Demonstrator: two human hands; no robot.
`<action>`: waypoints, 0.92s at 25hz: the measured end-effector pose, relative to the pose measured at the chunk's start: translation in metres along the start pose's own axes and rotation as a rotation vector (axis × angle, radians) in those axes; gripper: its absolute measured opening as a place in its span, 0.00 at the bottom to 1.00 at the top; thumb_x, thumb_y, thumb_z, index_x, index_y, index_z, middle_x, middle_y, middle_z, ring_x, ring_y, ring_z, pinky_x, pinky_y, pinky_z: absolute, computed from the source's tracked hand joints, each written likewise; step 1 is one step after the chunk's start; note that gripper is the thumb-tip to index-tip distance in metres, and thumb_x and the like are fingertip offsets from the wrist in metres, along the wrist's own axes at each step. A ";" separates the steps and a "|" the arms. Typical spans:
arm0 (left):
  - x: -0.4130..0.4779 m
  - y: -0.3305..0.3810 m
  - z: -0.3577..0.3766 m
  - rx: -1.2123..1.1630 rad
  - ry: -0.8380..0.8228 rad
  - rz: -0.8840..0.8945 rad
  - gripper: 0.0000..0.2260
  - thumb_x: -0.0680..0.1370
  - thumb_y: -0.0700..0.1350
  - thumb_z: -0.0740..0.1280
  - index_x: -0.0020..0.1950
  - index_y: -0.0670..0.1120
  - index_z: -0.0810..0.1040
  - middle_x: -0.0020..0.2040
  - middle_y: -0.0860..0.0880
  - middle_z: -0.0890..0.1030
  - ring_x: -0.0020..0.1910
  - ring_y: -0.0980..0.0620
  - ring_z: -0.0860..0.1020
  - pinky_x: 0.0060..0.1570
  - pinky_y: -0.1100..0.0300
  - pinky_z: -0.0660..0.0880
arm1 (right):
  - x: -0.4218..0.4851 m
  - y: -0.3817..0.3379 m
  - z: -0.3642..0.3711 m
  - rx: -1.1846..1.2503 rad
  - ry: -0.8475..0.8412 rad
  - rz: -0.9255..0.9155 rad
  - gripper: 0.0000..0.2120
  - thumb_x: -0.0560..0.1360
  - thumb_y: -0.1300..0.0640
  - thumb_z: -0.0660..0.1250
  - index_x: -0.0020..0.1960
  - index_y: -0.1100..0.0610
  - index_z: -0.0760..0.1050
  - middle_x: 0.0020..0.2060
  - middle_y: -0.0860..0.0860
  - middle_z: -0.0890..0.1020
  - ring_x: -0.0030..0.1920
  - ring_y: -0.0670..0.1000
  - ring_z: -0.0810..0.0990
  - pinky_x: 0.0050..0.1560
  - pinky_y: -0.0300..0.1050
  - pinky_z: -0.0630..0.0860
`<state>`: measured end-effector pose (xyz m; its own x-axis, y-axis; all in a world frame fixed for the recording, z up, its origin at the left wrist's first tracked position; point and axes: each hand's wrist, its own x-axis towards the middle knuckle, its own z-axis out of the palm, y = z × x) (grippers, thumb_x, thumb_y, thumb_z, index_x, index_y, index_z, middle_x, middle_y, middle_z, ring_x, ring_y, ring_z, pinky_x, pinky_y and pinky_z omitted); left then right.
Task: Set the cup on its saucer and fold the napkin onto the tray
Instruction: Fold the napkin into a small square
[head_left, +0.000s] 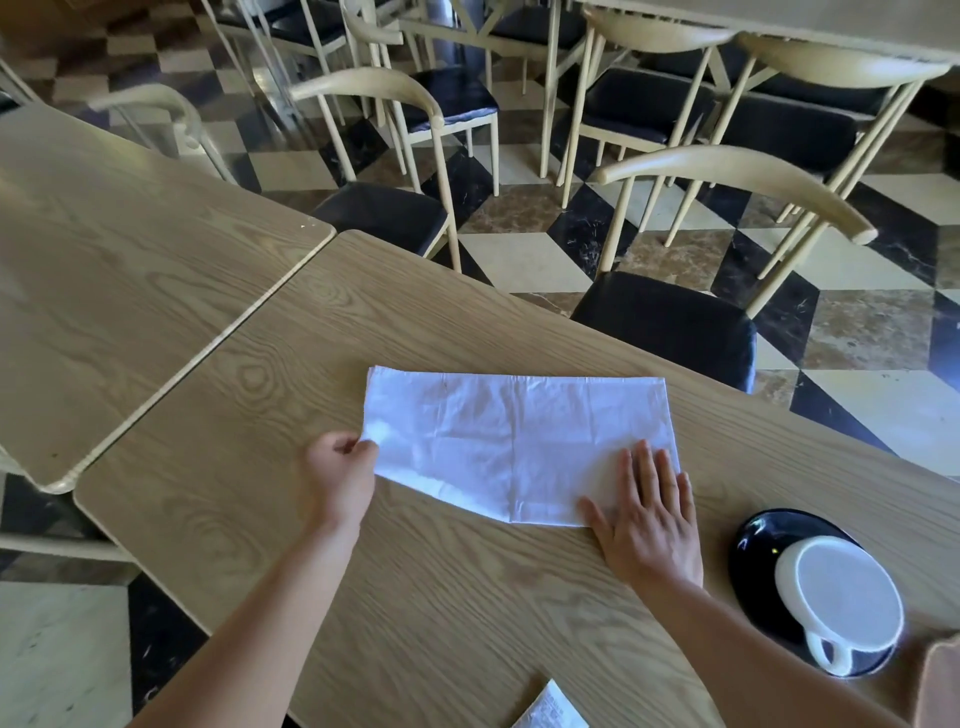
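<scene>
A white napkin (511, 441), folded into a long rectangle, lies flat on the wooden table (415, 597). My left hand (340, 475) pinches its near left corner and lifts it slightly. My right hand (647, 512) lies flat, fingers spread, pressing down the napkin's near right corner. At the right edge of the table a white cup (841, 603) with its handle toward me sits on a black saucer (758, 540). No tray can be made out for certain.
A second wooden table (119, 260) adjoins on the left. Chairs with black seats (670, 322) stand along the far side on a checkered floor. A white paper packet (550, 712) lies at the near edge. A brown object (940, 686) shows at the bottom right corner.
</scene>
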<state>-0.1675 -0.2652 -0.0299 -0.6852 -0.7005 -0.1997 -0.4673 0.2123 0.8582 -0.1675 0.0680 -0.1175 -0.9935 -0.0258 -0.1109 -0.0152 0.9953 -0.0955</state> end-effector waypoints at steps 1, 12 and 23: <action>-0.009 0.013 0.012 -0.017 0.001 0.109 0.05 0.63 0.43 0.63 0.31 0.42 0.74 0.29 0.48 0.72 0.31 0.49 0.68 0.34 0.54 0.67 | 0.000 0.000 0.001 0.005 0.000 0.001 0.43 0.75 0.27 0.38 0.79 0.55 0.43 0.80 0.51 0.44 0.79 0.52 0.37 0.78 0.55 0.41; -0.113 0.073 0.129 0.469 -0.185 0.681 0.04 0.72 0.41 0.69 0.38 0.44 0.77 0.36 0.47 0.78 0.35 0.43 0.76 0.30 0.55 0.66 | 0.010 -0.004 -0.031 0.408 0.066 0.068 0.26 0.80 0.38 0.49 0.61 0.50 0.79 0.73 0.48 0.70 0.77 0.52 0.57 0.76 0.50 0.46; -0.158 0.067 0.158 0.414 -0.347 0.758 0.02 0.74 0.42 0.69 0.41 0.46 0.80 0.37 0.49 0.77 0.36 0.48 0.76 0.32 0.54 0.72 | 0.094 -0.005 -0.094 1.227 -0.167 0.470 0.10 0.72 0.56 0.70 0.35 0.59 0.74 0.31 0.51 0.76 0.32 0.52 0.72 0.32 0.42 0.68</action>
<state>-0.1783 -0.0327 -0.0155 -0.9864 -0.0471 0.1577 0.0566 0.8026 0.5938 -0.2715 0.0694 -0.0343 -0.8492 0.1971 -0.4900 0.5231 0.1858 -0.8318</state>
